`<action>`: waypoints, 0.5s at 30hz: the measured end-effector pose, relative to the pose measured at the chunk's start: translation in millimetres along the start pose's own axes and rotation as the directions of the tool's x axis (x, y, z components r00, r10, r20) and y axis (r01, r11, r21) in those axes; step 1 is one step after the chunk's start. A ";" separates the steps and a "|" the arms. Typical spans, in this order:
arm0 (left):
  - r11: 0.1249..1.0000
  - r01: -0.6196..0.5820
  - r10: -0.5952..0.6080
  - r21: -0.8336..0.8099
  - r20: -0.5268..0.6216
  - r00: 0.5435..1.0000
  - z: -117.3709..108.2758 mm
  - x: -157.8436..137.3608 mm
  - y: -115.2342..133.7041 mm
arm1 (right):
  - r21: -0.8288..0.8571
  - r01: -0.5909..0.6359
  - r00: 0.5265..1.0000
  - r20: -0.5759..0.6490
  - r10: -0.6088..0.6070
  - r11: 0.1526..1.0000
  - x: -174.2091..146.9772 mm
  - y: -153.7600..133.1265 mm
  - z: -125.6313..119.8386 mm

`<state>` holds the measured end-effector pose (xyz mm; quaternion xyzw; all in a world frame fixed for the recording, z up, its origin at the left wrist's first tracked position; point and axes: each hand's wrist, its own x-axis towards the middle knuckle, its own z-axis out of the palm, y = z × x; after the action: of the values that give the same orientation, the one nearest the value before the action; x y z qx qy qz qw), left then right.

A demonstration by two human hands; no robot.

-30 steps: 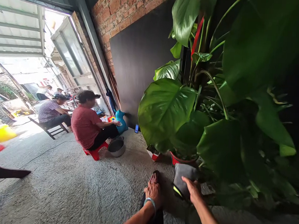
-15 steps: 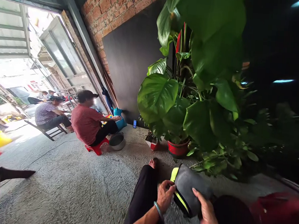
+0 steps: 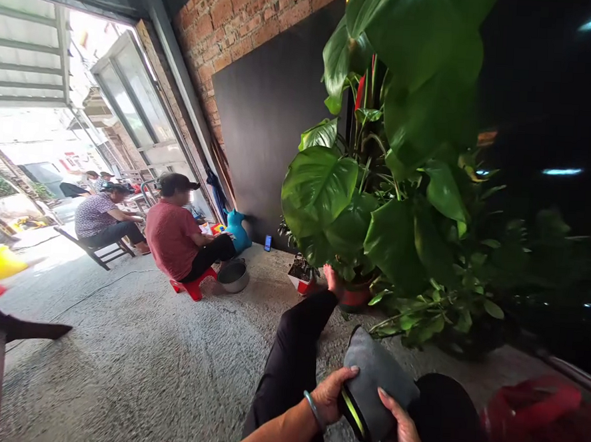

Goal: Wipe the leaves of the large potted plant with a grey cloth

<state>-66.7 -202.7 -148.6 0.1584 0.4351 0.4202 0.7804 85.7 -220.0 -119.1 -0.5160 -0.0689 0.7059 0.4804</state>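
Observation:
A folded grey cloth [image 3: 384,370] with black edging and a lime-yellow strip along its lower left side sits over my lap. My left hand [image 3: 331,391], with a bluish bangle at the wrist, grips its left edge, thumb on top. On the lower right, my right hand [image 3: 403,431] holds the cloth too, thumb laid on its upper face; the other fingers are hidden beneath. My black-trousered leg [image 3: 287,354] stretches forward, and the bare foot [image 3: 332,280] is raised near a red plant pot [image 3: 355,298].
A large leafy plant [image 3: 327,189] rises ahead, beside a small white-and-red planter [image 3: 302,275]. A phone [image 3: 268,243] leans on the dark panel. One person [image 3: 174,233] sits on a red stool near a metal basin [image 3: 233,276]. A red plastic bag [image 3: 534,409] lies right.
My left hand has gone from pinching the yellow edge to gripping the cloth's side. The cloth has turned, showing less yellow. My foot has lifted forward toward the pots.

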 end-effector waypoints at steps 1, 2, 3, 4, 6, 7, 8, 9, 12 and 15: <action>1.000 0.025 -0.025 0.002 0.017 1.000 0.8 1.8 -3.4 | 0.004 0.002 1.000 -0.013 -0.002 1.000 -3.0 -2.7 -1.3; 0.999 0.045 -0.045 0.008 0.032 0.998 2.1 3.0 -6.5 | 0.004 0.005 1.000 -0.023 -0.005 1.000 -6.3 -5.9 -2.1; 0.998 0.061 -0.061 0.018 0.041 0.997 3.8 3.3 -9.0 | 0.000 0.008 1.000 -0.028 -0.008 1.000 -10.1 -9.6 -2.0; 0.997 0.074 -0.076 0.032 0.042 0.996 5.8 2.7 -10.8 | -0.004 0.008 0.999 -0.032 -0.008 1.000 -14.3 -13.7 -0.8; 0.995 0.072 -0.076 0.073 0.054 0.996 9.5 -0.9 -11.7 | -0.017 0.007 0.999 -0.037 -0.007 1.000 -23.4 -21.8 4.2; 0.994 0.054 -0.061 0.096 0.069 0.996 11.0 -3.6 -11.0 | -0.026 0.010 0.999 -0.039 -0.011 1.000 -27.6 -25.3 7.6; 0.993 0.034 -0.044 0.115 0.087 0.995 12.2 -6.2 -9.9 | -0.036 0.014 0.999 -0.047 -0.016 0.999 -31.0 -28.0 10.8; 0.992 0.012 -0.026 0.126 0.111 0.993 13.0 -8.7 -8.5 | -0.046 0.019 0.998 -0.053 -0.021 0.999 -33.1 -29.7 13.5; 0.994 -0.014 -0.002 0.105 0.150 0.989 14.5 -12.4 -5.1 | -0.087 0.014 0.999 -0.045 -0.018 0.996 -28.2 -27.9 13.1; 0.997 -0.021 0.010 0.076 0.142 0.990 16.8 -10.5 -5.8 | -0.169 0.018 0.999 -0.027 -0.023 0.985 -8.2 -19.5 -2.9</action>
<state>-52.9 -212.5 -136.8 0.2213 0.3934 0.3967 0.7993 99.9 -217.1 -103.5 -0.5643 -0.1267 0.6849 0.4431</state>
